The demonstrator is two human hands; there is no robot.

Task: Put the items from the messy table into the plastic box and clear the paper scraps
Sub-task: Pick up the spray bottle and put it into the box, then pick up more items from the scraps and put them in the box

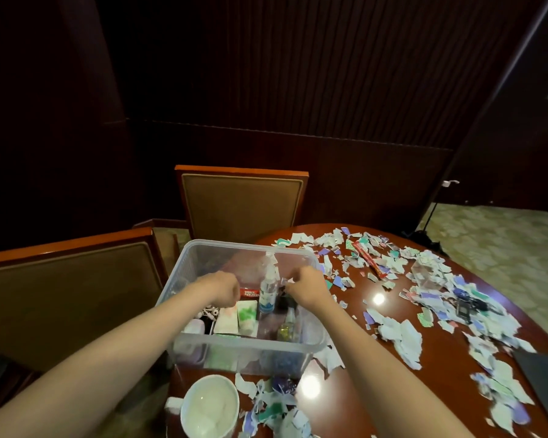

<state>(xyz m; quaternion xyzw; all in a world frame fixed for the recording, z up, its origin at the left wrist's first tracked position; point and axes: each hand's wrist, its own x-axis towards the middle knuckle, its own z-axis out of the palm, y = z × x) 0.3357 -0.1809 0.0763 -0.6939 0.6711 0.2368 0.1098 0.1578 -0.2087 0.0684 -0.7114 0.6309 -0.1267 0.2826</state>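
Head view: both hands reach into the clear plastic box, which stands at the near left end of the table, probably kept there for easy reach.
Left hand: fingers curled downward; contents cannot be told.
Right hand: curled just beside the spray bottle; grip blurred, undetermined.
Spray bottle: upright among packets, likely to save room.
Paper scraps: strewn across the table, not cleared.

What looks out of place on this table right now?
Torn paper scraps litter much of the wooden table, some lying against the plastic box and beside the white cup. Inside the box, the spray bottle stands upright; no liquid looks spilled.
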